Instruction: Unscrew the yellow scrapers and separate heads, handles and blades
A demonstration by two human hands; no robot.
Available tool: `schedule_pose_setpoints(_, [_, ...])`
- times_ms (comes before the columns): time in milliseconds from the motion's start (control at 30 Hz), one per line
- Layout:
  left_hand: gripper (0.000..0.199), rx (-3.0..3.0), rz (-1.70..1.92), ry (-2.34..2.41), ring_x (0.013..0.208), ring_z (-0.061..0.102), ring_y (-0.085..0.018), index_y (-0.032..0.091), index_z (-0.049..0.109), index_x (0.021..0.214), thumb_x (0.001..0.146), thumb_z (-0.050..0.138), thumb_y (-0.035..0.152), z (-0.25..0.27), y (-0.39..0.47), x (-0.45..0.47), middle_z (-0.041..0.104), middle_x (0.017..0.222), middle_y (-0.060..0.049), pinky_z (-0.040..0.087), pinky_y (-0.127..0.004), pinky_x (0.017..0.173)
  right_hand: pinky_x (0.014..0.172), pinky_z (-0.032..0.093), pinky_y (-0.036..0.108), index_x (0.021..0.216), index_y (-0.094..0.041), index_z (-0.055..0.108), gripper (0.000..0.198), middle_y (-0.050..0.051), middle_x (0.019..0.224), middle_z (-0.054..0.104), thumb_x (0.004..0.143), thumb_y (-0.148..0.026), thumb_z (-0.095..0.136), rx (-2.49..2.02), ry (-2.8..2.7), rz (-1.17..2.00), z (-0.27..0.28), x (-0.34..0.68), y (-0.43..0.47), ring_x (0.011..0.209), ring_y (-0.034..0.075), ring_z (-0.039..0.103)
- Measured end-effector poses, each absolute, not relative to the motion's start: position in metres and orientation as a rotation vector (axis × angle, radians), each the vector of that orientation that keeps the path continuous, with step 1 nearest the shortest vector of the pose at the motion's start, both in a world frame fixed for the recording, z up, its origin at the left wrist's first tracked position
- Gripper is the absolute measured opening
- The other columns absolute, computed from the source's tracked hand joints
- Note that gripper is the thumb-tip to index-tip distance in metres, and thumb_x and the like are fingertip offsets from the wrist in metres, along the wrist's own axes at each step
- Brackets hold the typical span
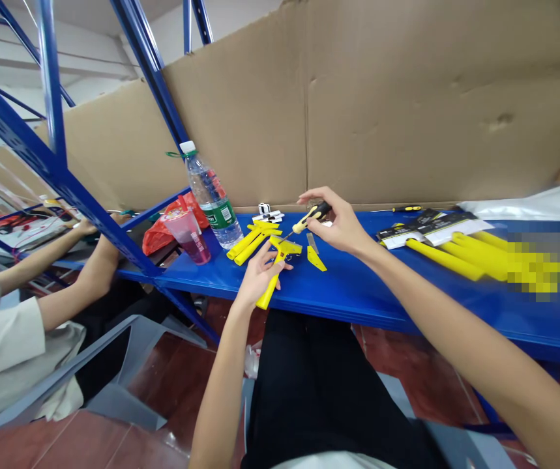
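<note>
My left hand [260, 273] is closed around a yellow plastic scraper handle [268, 291], holding it tilted near the table's front edge with its wide head pointing away from me. A screwdriver [304, 223] with a black and pale yellow grip is pinched in my right hand [337, 221]. Its shaft slants down to the left, and the tip meets the scraper's head. Just right of that head lie a loose yellow end piece [316, 259] and a thin grey blade-like plate [313, 243]. More yellow handles [250, 244] rest behind my left hand.
A water bottle [216, 202] and a pink cup [189, 234] stand to the left. Packaged yellow tools [460, 251] lie right, with another screwdriver [407, 209] behind. Cardboard [382, 111] walls the back. Beyond the blue frame [108, 215], a co-worker's arm [84, 280] shows.
</note>
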State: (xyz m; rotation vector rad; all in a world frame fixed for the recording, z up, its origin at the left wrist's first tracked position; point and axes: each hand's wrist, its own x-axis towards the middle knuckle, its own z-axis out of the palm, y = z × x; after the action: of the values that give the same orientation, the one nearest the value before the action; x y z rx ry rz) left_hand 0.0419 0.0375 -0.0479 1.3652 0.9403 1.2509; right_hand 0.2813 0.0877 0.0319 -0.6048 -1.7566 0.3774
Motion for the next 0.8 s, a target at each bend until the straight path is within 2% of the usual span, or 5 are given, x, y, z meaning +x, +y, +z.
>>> schedule_pose_setpoints(167, [0.103, 1.344, 1.261, 0.956, 0.108, 0.082, -0.036, 0.023, 0.044, 0.177, 0.088, 0.093, 0.037, -0.0479, 0.0378, 0.0418, 0.066, 0.147, -0.025, 0.054, -0.022, 0.048, 0.062, 0.05, 0.035, 0.115, -0.028, 0.072, 0.024, 0.005, 0.108, 0.077, 0.098, -0.044, 0.077, -0.65, -1.74, 0.451, 0.0286, 0.2801, 0.0886, 0.071, 0.018, 0.063])
schedule_pose_setpoints(400, [0.1, 1.35, 1.284, 0.945, 0.105, 0.082, -0.033, 0.027, 0.047, 0.176, 0.088, 0.093, 0.037, -0.0507, 0.0381, 0.0421, 0.069, 0.143, -0.022, 0.054, -0.021, 0.05, 0.07, 0.053, 0.038, 0.113, -0.027, 0.071, 0.021, 0.005, 0.108, 0.078, 0.098, -0.042, 0.076, -0.65, -1.721, 0.367, 0.0277, 0.2823, 0.0946, 0.079, 0.02, 0.065])
schedule_pose_setpoints(533, [0.1, 1.339, 1.279, 0.953, 0.105, 0.083, -0.034, 0.025, 0.048, 0.174, 0.087, 0.094, 0.036, -0.0521, 0.0413, 0.0419, 0.067, 0.145, -0.024, 0.054, -0.021, 0.048, 0.068, 0.053, 0.037, 0.126, -0.029, 0.064, 0.04, 0.006, 0.119, 0.079, 0.091, -0.04, 0.08, -0.627, -1.697, 0.418, 0.0275, 0.2804, 0.0945, 0.081, 0.02, 0.066])
schedule_pose_setpoints(700, [0.093, 1.327, 1.297, 0.971, 0.103, 0.084, -0.033, 0.025, 0.051, 0.17, 0.088, 0.093, 0.036, -0.0503, 0.0427, 0.0422, 0.068, 0.143, -0.021, 0.055, -0.021, 0.046, 0.066, 0.053, 0.037, 0.114, -0.029, 0.065, 0.031, 0.003, 0.098, 0.074, 0.096, -0.052, 0.076, -0.686, -1.744, 0.52, 0.0291, 0.281, 0.0918, 0.074, 0.019, 0.062])
schedule_pose_setpoints(800, [0.09, 1.332, 1.298, 0.991, 0.102, 0.084, -0.032, 0.025, 0.052, 0.169, 0.089, 0.092, 0.036, -0.0485, 0.0421, 0.0425, 0.068, 0.144, -0.021, 0.055, -0.021, 0.045, 0.067, 0.057, 0.037, 0.116, -0.029, 0.065, 0.033, 0.003, 0.105, 0.075, 0.096, -0.053, 0.076, -0.667, -1.78, 0.523, 0.0296, 0.2831, 0.0929, 0.079, 0.02, 0.066])
